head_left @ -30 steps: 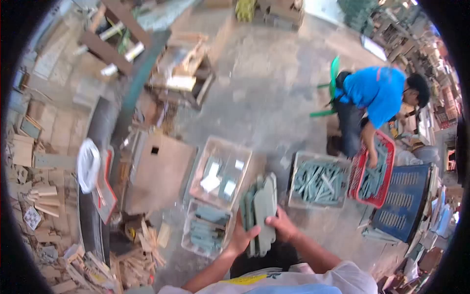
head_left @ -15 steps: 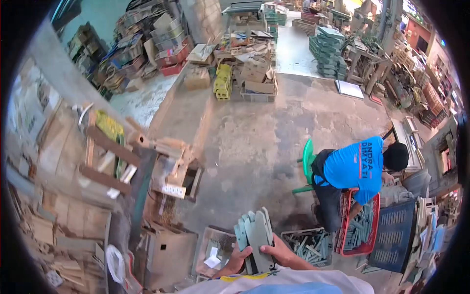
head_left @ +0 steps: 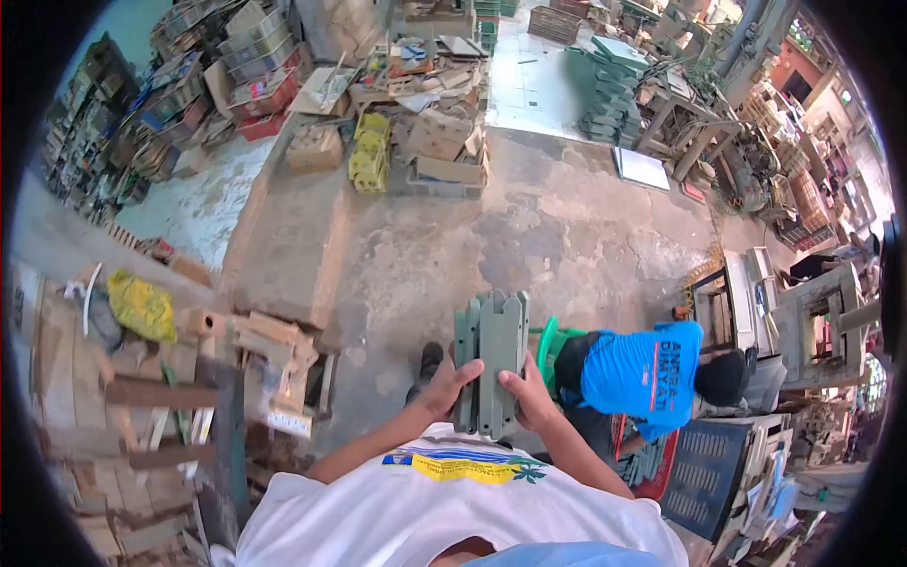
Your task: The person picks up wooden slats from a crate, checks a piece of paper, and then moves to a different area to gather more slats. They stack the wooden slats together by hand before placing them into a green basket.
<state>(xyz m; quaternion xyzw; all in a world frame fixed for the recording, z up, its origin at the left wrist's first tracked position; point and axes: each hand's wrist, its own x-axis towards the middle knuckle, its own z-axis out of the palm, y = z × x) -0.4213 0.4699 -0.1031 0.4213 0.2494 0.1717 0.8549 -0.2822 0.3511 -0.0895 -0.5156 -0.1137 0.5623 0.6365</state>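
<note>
A bundle of several flat grey-green slats (head_left: pixel 493 354) stands roughly upright in front of my chest, the pieces pressed side by side. My left hand (head_left: pixel 450 380) grips its left side, the thumb lying across the near face. Around the right side is my right hand (head_left: pixel 531 395), its thumb on the near face too. Fingers behind the bundle are hidden. Some slats have small holes and angled ends.
A co-worker in a blue shirt (head_left: pixel 628 370) sits at right on a green stool (head_left: pixel 545 348), beside a red crate (head_left: pixel 658 480). Wooden pieces (head_left: pixel 274 350) lie at left. Boxes (head_left: pixel 439 137) and a yellow stack (head_left: pixel 369 153) stand ahead.
The slats and both my hands have moved up in view, away from the crates near my body. The view has shifted; the co-worker appears lower and further left.
</note>
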